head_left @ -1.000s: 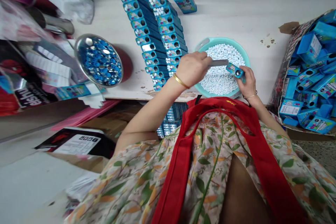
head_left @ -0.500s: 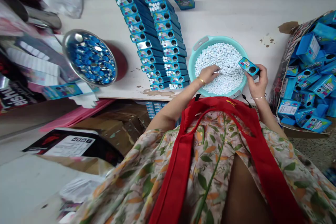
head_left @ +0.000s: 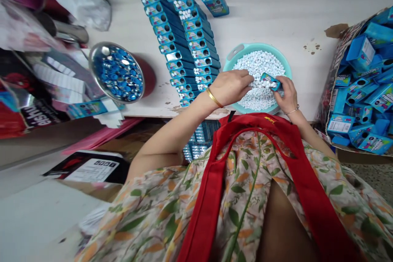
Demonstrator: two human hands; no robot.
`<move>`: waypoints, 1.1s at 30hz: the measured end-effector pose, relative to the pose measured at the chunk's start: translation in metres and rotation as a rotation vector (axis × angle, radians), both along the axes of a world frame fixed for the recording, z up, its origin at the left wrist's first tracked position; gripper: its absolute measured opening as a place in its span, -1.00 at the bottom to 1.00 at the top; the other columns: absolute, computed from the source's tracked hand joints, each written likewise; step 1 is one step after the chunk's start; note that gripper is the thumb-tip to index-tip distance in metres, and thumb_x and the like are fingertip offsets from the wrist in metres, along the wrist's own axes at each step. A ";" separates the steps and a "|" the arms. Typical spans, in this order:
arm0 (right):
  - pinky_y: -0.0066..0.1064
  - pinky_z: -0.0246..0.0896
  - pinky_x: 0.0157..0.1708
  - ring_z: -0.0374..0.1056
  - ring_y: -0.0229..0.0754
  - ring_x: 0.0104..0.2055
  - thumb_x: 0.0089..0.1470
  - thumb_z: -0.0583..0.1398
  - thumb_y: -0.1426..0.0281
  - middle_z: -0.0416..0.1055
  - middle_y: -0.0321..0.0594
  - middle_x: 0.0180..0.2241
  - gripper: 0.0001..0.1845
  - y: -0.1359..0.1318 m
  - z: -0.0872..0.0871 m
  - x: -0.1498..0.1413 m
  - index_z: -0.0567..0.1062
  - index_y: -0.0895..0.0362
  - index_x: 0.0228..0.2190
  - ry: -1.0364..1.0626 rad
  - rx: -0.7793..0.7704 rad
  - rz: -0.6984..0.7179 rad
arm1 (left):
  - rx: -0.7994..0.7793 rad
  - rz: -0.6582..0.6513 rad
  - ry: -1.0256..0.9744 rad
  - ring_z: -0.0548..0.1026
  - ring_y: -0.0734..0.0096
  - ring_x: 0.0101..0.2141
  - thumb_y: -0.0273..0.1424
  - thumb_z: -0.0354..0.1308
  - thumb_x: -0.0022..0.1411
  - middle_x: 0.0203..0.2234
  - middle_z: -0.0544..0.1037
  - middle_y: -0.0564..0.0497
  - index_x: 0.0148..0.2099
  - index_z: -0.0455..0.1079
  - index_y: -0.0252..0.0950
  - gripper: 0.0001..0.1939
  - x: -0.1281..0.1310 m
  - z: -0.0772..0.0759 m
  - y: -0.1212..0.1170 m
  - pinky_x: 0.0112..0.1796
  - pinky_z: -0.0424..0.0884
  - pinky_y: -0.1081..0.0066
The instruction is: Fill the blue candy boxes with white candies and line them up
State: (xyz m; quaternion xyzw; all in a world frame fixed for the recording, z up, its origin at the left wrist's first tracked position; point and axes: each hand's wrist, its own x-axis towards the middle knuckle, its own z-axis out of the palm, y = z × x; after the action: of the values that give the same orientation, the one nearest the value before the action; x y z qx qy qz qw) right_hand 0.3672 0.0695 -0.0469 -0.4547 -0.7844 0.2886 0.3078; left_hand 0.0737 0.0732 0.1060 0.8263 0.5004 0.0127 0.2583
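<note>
My right hand [head_left: 287, 96] is closed round a small blue box [head_left: 270, 81], held tilted over the near side of a teal basin [head_left: 233, 55] full of small white pellets [head_left: 260, 63]. My left hand [head_left: 230, 86], with a gold bangle at the wrist, has its fingers pinched together at the box's open end, where a few white pellets show. Both hands are above the basin, close to the table's front edge.
Two long rows of filled blue boxes [head_left: 184, 45] lie left of the basin, with one box [head_left: 214, 1] apart at the back. A steel bowl of blue caps [head_left: 118, 73] stands further left. A carton of blue boxes [head_left: 365, 86] sits at the right on the white table [head_left: 276, 16].
My left hand rose out of the pellets in the basin and came to the box's open end. My right hand brought the box left and lower, over the basin.
</note>
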 end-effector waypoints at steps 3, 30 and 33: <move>0.24 0.53 0.29 0.52 0.19 0.26 0.47 0.09 0.07 0.59 0.02 0.20 -0.52 -0.003 -0.003 -0.004 0.42 -0.02 0.27 0.006 0.022 0.031 | 0.037 -0.017 0.100 0.62 0.08 -0.09 -0.38 0.08 0.57 -0.15 0.64 -0.21 0.09 0.61 -0.30 -0.72 0.021 0.026 0.000 -0.08 0.53 0.19; 0.12 0.61 0.17 0.57 0.11 0.11 0.36 0.25 -0.15 0.57 -0.05 0.07 -0.38 0.006 0.021 0.034 0.47 0.03 0.17 0.052 -0.084 -0.227 | -0.289 0.174 -0.289 0.61 0.10 0.07 -0.24 0.10 0.55 0.08 0.67 -0.25 0.21 0.53 -0.32 -0.63 0.009 -0.152 -0.033 0.12 0.48 0.23; 0.15 0.59 0.21 0.57 0.15 0.15 0.37 0.25 -0.10 0.58 -0.02 0.09 -0.42 0.004 0.013 0.029 0.47 0.02 0.18 0.036 -0.055 -0.175 | -0.158 0.116 -0.346 0.61 0.10 0.01 -0.16 0.10 0.57 0.00 0.67 -0.22 0.19 0.53 -0.30 -0.62 -0.020 -0.111 -0.032 0.06 0.51 0.21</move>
State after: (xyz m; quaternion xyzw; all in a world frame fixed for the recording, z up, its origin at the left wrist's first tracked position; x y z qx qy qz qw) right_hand 0.3964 0.0735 -0.0336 -0.5245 -0.7277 0.2902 0.3333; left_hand 0.0532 0.0411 -0.0052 0.7586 0.4950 0.1299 0.4033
